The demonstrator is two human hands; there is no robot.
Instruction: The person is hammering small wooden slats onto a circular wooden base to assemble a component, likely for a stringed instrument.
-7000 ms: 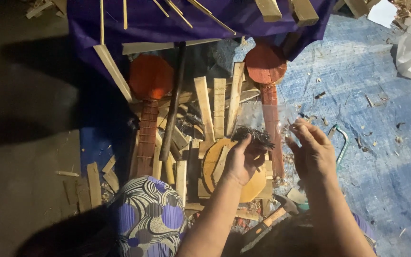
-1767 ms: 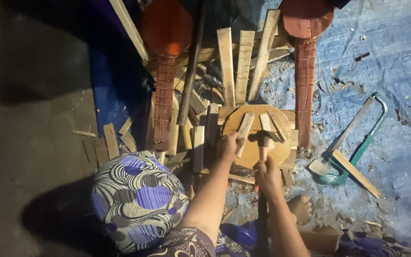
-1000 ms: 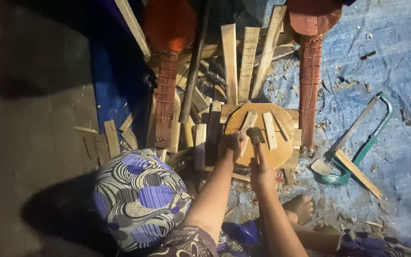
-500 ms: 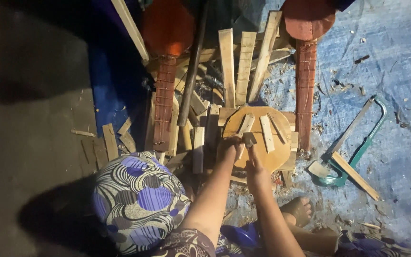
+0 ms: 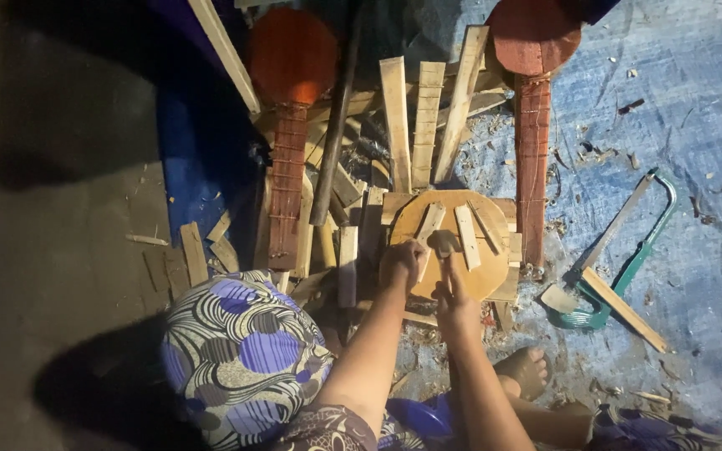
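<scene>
the person is sitting on the ground, and both arms are reaching forward over a round wooden disc (image 5: 449, 250) that is lying flat on the blue tarp (image 5: 695, 150) just ahead of the knees. the left hand (image 5: 403, 260) is resting on the disc's near left edge, fingers curled down and pinching the lower end of a thin wooden strip (image 5: 428, 227) that is lying on the disc. the right hand (image 5: 455, 305) is wrapped tight around the handle of a small hammer (image 5: 443, 244), whose head is sitting on the disc just beside the left hand's fingers. two more strips (image 5: 466, 236) are lying on the disc to the right of it, slightly fanned. the disc is sitting in a heap of pale wooden slats (image 5: 415, 125) leaning and lying every which way. two red-brown stringed instruments are lying either side of the heap, one at the left (image 5: 287, 125) and one at the right (image 5: 533, 125), their round bodies pointing away. a green-framed saw (image 5: 628, 250) is lying on the tarp well to the right, near a loose slat. a patterned purple and white cloth (image 5: 236, 351) is covering the person's left knee, and a bare foot (image 5: 524, 372) is showing below the right arm.
</scene>
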